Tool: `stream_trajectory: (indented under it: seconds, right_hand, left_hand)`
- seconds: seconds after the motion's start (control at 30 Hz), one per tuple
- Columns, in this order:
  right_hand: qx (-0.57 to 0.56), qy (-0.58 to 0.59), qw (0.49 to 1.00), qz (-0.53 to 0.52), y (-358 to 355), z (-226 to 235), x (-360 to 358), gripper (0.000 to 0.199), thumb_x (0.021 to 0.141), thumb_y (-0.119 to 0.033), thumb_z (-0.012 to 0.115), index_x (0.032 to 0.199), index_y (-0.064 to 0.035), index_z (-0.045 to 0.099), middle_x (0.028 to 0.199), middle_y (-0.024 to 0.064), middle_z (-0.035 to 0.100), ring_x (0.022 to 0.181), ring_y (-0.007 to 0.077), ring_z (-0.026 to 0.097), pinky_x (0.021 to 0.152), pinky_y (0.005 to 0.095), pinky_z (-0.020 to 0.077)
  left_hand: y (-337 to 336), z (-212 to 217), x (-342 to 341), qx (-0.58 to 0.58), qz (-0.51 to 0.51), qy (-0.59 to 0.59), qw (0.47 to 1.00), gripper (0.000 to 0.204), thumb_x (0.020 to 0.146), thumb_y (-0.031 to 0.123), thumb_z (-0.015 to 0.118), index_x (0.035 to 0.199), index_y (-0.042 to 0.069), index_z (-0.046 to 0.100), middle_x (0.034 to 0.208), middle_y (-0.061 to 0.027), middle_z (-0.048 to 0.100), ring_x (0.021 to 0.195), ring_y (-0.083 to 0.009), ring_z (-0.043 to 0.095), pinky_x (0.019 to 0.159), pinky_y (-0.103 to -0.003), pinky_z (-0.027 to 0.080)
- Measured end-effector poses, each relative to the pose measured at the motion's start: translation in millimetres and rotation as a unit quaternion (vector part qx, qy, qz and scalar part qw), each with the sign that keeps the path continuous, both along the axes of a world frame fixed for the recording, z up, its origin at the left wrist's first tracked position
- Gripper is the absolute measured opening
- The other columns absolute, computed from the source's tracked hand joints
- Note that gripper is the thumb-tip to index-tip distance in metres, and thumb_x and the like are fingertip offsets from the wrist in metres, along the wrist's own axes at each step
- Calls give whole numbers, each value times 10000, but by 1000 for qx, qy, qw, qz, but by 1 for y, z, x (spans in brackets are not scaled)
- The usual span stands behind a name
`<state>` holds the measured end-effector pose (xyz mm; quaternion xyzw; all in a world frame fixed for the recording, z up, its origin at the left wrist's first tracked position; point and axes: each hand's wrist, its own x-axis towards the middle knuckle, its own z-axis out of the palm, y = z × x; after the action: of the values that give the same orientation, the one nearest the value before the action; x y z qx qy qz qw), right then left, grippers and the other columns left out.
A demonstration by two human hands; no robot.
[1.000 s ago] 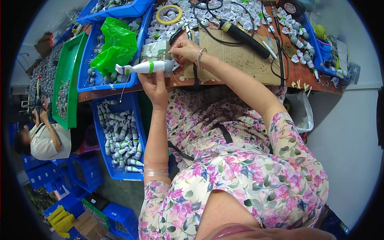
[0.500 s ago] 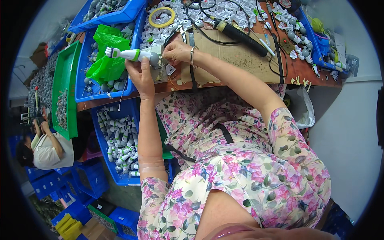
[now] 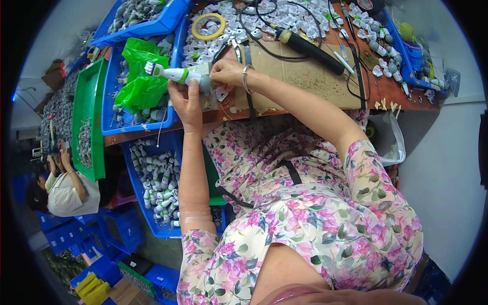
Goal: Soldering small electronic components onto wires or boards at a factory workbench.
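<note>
My left hand [image 3: 187, 104] is closed around a white toy robot arm [image 3: 175, 74] with a green band, a small fist at its left end and a grey ball [image 3: 206, 85] at its right end. The toy arm lies nearly level above the table's front edge. Right beside the ball is my right hand [image 3: 229, 72], its fingertips pinched together. Whatever those fingers hold is too small or hidden to make out. Under the hands lies a sheet of brown cardboard [image 3: 284, 81], and a small white plastic part [image 3: 221, 95] shows just below the right hand.
A blue bin [image 3: 113, 127] with a bright green bag [image 3: 134, 76] stands left. Below is another blue bin [image 3: 152, 226] of similar toy arms. White parts, a yellow tape roll [image 3: 208, 37], a corded black-handled tool [image 3: 317, 53] and a white pen [image 3: 344, 62] lie behind. A co-worker [image 3: 71, 193] sits far left.
The toy arm's ball end has come slightly nearer to me and closer to my right hand's fingers. The whole view has shifted a little. Both hands keep their grips.
</note>
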<state>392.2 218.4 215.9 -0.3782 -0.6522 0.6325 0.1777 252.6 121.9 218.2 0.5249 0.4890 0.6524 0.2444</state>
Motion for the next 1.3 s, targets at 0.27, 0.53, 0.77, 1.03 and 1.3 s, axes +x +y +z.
stream_trajectory:
  seconds: [0.27,0.53,0.77,1.03,1.3]
  right_hand:
    - [-23,-5,1000,-2,0,-1,1,189,880,-226,564,838,-47,608,747,23,609,622,129,632,529,267,540]
    - [-15,4,1000,8,3,-1,1,178,876,-222,570,846,-50,609,717,21,607,591,118,605,516,255,500]
    - [207,-72,975,-22,-1,-6,8,257,791,-253,566,816,-33,696,802,188,677,759,302,663,686,389,504]
    - [532,-148,821,-145,7,8,109,337,846,-340,642,1034,-63,607,1004,121,594,966,285,572,842,403,458]
    - [450,-405,777,-172,4,-3,212,477,822,-280,700,1211,-83,506,1074,130,534,1054,332,521,866,432,468]
  left_hand:
    - [-2,2,2,-21,-33,-44,998,461,943,89,554,1341,-22,349,1143,-76,569,1022,-121,541,918,-271,412]
    - [-2,5,1,-23,-20,-44,999,483,929,121,597,1322,-27,358,1070,-72,590,949,-118,559,836,-257,452]
    - [0,1,-2,-12,-40,-65,997,445,941,92,544,1334,-16,364,1130,-66,557,1012,-120,534,913,-277,414]
    - [-3,12,4,-42,-65,-72,994,413,928,106,548,1303,1,412,1141,-93,591,987,-152,587,839,-285,467]
    - [5,5,89,-12,-110,370,923,427,788,169,666,1179,35,560,980,-165,577,925,-335,555,796,-397,456]
